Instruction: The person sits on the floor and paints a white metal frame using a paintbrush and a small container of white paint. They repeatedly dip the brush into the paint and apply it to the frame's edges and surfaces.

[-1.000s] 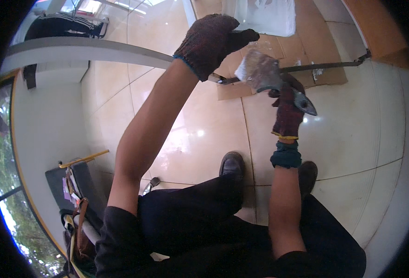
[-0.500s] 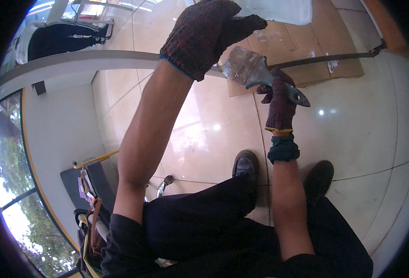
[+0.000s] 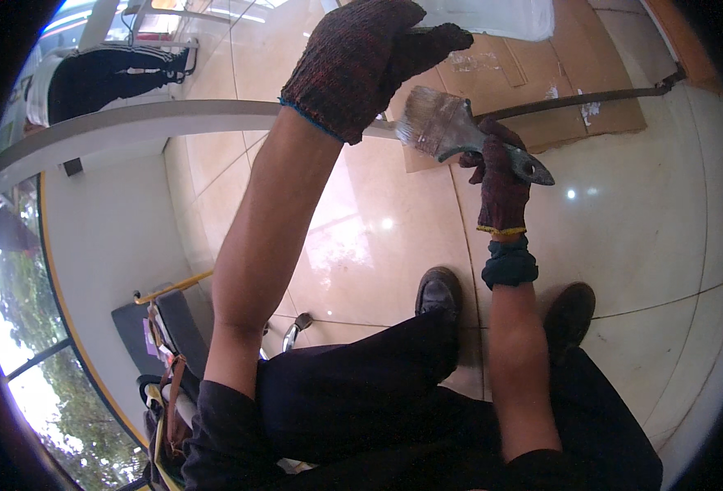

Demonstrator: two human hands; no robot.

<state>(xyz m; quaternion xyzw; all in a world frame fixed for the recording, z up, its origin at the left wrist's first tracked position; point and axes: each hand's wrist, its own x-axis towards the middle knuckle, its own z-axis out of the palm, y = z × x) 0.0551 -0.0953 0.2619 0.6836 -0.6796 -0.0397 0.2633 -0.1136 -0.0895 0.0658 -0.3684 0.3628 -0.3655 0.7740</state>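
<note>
My left hand (image 3: pixel 357 69), in a dark knitted work glove, reaches to the top of the view. Its thumb and fingers close round the near left side of a white translucent tub (image 3: pixel 517 18), cut off by the upper edge. My right hand (image 3: pixel 502 176), gloved too, with a dark green band at the wrist, grips a wide paintbrush (image 3: pixel 443 124) by its handle. The brush's whitish, paint-caked bristles point left, below the left thumb. They overlap a long pale bar (image 3: pixel 206 116) in the picture; whether they touch it cannot be told.
A flattened cardboard sheet (image 3: pixel 558 90) lies on the glossy tiled floor (image 3: pixel 394 262) beyond the brush. The bar continues right as a dark strip (image 3: pixel 599 98). At left are a grey chair (image 3: pixel 183 323) with bags and a window (image 3: pixel 30 303). Another person's dark trousers (image 3: pixel 108 78) show at upper left.
The whole view has shifted slightly. My right hand and the brush sit a touch farther right; both hands keep the same hold.
</note>
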